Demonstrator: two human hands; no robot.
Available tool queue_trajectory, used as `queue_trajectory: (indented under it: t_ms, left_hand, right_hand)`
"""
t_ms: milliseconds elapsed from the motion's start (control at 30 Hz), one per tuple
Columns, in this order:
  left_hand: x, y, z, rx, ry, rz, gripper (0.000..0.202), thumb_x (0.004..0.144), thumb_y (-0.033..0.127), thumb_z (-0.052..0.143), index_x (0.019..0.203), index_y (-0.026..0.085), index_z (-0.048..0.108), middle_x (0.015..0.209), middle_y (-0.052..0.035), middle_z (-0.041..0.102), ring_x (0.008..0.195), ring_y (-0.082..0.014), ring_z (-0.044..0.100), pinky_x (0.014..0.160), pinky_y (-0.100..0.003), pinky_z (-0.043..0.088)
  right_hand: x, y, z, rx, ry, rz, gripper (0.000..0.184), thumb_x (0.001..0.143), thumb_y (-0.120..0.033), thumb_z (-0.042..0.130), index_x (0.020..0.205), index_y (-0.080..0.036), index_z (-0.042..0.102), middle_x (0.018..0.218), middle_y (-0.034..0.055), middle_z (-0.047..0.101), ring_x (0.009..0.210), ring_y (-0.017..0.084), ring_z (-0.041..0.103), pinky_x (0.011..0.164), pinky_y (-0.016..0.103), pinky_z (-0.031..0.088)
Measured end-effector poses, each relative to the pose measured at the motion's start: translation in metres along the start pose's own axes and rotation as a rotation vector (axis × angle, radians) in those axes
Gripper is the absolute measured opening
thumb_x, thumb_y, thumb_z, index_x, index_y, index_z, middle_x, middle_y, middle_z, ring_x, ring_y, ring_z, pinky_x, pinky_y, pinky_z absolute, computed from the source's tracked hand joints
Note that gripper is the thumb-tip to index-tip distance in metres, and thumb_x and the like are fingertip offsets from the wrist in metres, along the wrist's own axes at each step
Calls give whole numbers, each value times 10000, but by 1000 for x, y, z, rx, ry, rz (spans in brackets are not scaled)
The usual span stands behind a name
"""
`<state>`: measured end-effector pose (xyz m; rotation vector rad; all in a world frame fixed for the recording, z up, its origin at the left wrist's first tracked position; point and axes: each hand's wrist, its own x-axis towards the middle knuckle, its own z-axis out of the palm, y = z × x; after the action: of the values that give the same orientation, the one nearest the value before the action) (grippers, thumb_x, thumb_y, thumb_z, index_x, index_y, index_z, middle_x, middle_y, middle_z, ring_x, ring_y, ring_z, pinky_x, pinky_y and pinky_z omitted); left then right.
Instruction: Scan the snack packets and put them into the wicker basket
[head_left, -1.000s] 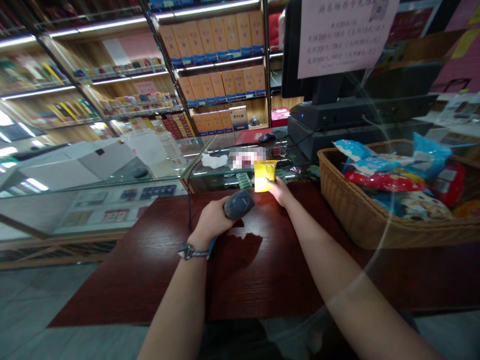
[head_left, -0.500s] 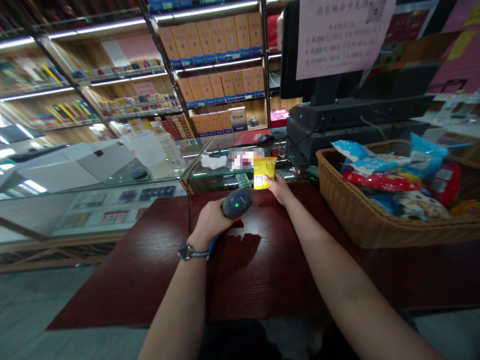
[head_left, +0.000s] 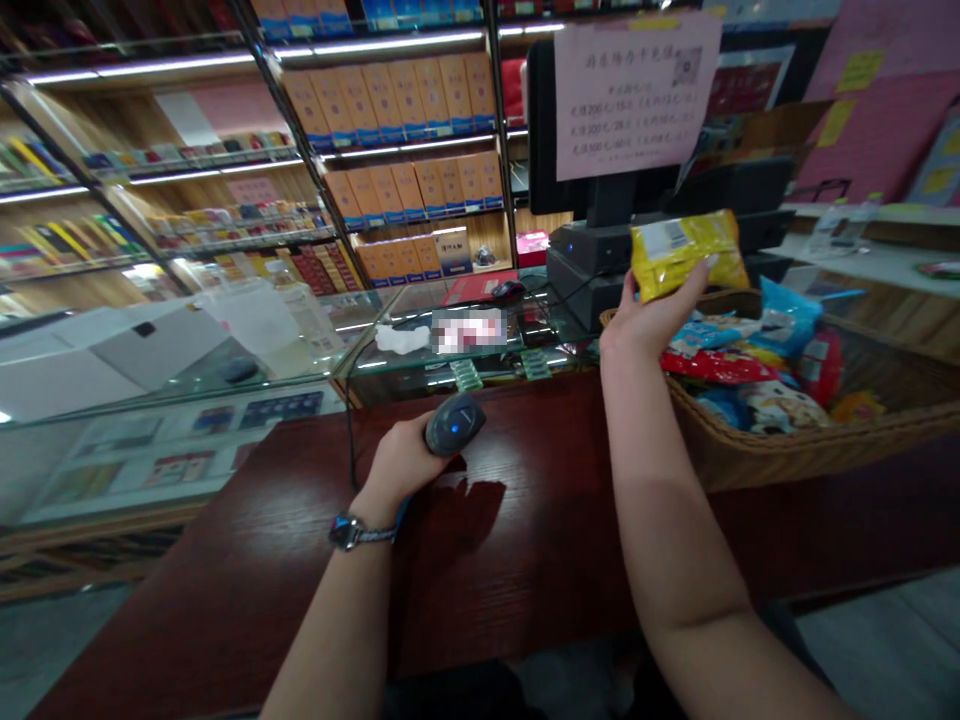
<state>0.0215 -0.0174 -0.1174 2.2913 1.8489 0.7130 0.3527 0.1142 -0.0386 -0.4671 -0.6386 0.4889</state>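
Right grip closed on yellow snack packet, long axis tilted, raised above wicker basket; left grip wrapped around handheld barcode scanner, lower left of packet.

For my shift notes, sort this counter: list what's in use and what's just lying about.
In use:
left hand, gripping a handheld barcode scanner
right hand, raising a yellow snack packet

Not in use:
wicker basket of snack packets
computer mouse
plastic bottle
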Motion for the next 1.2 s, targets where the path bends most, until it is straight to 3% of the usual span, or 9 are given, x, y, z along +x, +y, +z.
queue_trajectory:
  t_ms: [133,333,533,700,833,933,1033,1133,1200]
  left_hand:
    - [1,2,-1,6,-12,-10,402,740,426,701,1099,245,714,961,-84,786,943,-310,731,765,-328,534]
    - [1,0,-1,-1,-3,-45,440,725,459,708,1110,245,716,942,-74,788,940,-315,731,769,-332,536]
    - [-1,-1,-2,2,3,-22,427,728,475,701,1086,244,725,923,-70,787,918,-312,734,758,-326,529]
    - [0,-1,-2,10,15,-30,427,725,476,697,1080,241,727,937,-78,787,920,-308,733,746,-317,519]
    - [0,-2,-3,63,76,-76,391,726,466,681,1025,222,745,889,-99,786,876,-309,737,690,-309,499]
    - [0,-4,-6,109,172,-133,354,741,439,650,991,210,754,857,-118,783,858,-321,738,648,-307,478]
    - [-1,-6,-10,147,296,-198,323,734,435,643,889,178,760,820,-145,776,831,-337,736,617,-312,463]
    - [-1,-11,-11,144,453,-269,326,718,448,650,823,156,748,777,-154,764,784,-332,731,596,-314,455]
    - [0,-15,-11,131,559,-307,342,708,468,655,804,151,738,758,-153,758,762,-327,727,591,-316,455]
  right_hand:
    - [0,-6,-7,-43,110,-54,654,933,-547,40,1479,-312,311,1526,46,276,1502,197,186,1109,520,362]
    - [-3,-11,-1,-13,209,-121,508,936,-478,202,1316,-267,466,1425,46,425,1428,186,365,1105,475,394]
    - [18,-10,-13,-14,256,16,383,888,-222,312,1227,-216,492,1422,84,436,1344,159,485,1097,446,406]
    - [21,-11,-24,-125,96,42,543,968,-416,81,1274,-249,498,1450,99,422,1391,207,433,1060,534,410]
    - [8,-17,-15,-59,30,142,659,948,-565,61,1196,-204,554,1360,128,522,1308,207,527,999,458,481]
    - [-15,-13,5,-28,-118,265,503,921,-572,319,1106,-194,594,1161,97,656,1090,182,661,897,371,536]
    - [-47,7,27,-150,-370,396,345,814,-462,607,1029,-193,631,934,33,709,838,139,689,786,294,539]
    - [-88,34,40,-434,-756,471,280,751,-353,706,952,-162,668,845,28,703,741,138,659,765,305,525]
    - [-123,49,45,-633,-1136,376,335,732,-341,741,1011,-161,693,942,62,710,862,187,667,851,360,515]
